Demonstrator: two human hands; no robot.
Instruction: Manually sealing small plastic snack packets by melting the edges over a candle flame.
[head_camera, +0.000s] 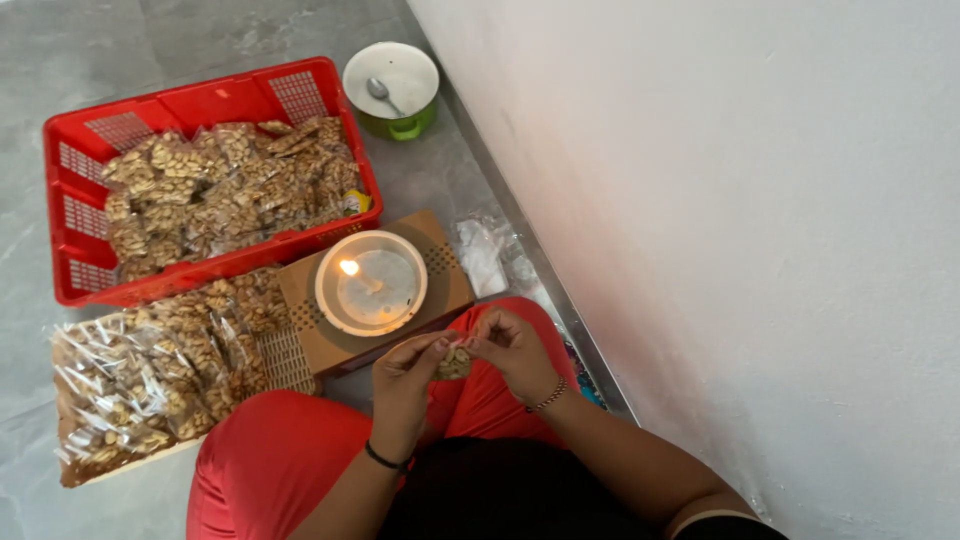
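My left hand (405, 375) and my right hand (515, 350) meet over my lap, both pinching one small clear packet of nuts (453, 363) by its top edge. Just beyond the hands a lit candle (358, 274) burns in a round white dish (371, 284), which rests on a brown cardboard box (440, 255). My legs in red cloth lie below the hands.
A red plastic crate (95, 215) holds several filled nut packets. More packets (160, 370) are heaped on the floor at the left. A green bowl (393, 85) with a spoon stands at the back. Empty clear bags (483, 255) lie by the white wall at the right.
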